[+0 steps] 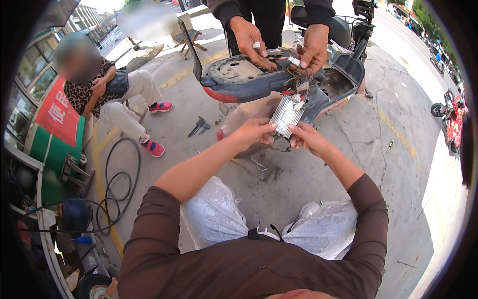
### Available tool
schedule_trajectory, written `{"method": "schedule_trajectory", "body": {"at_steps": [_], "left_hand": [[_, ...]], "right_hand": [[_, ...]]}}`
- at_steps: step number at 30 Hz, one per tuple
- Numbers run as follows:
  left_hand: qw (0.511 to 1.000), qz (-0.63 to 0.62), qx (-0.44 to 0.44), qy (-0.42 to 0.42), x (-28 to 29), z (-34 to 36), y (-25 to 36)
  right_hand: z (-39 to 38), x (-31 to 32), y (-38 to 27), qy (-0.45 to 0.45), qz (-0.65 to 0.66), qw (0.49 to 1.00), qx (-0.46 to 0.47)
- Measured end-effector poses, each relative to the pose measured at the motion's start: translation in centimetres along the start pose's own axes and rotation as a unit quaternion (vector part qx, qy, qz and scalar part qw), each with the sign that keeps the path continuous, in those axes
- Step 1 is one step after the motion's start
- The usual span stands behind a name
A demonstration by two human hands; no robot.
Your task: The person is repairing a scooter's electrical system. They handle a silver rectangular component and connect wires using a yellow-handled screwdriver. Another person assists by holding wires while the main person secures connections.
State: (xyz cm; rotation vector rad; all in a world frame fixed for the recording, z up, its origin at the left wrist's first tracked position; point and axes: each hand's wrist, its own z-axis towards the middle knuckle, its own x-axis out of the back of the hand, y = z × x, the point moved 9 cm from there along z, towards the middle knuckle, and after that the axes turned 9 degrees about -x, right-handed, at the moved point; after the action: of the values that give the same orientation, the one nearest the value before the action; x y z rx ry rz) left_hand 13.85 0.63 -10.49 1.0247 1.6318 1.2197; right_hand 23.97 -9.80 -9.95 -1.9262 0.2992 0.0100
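1. At the left of the frame, you can see large, pale characters [58,112] on a flat red rectangular banner [54,122].
2. Just above centre, your silver ribbed metal box [288,114] bears markings [284,119] too small to read.

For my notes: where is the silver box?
The box is right of centre in the head view, held by the wearer's left hand and right hand, near wires.
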Motion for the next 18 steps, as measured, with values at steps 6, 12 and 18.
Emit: {"method": "schedule_trajectory", "body": {"at_steps": [6,12,18], "left_hand": [[1.0,-0.002,-0.009,-0.003,-0.3,0.0,0.2],[0.999,-0.023,-0.024,-0.006,-0.5,0.0,0.6],[0.991,-0.122,-0.041,-0.036,-1.8,0.7,1.0]], "right_hand": [[0.0,0.2,0.2,0.002,0.002,1.0,0.0],[0.1,0.6,0.0,0.015,0.001,1.0,0.007],[-0.8,1.4,-1.4,0.081,0.003,0.996,0.049]]}}
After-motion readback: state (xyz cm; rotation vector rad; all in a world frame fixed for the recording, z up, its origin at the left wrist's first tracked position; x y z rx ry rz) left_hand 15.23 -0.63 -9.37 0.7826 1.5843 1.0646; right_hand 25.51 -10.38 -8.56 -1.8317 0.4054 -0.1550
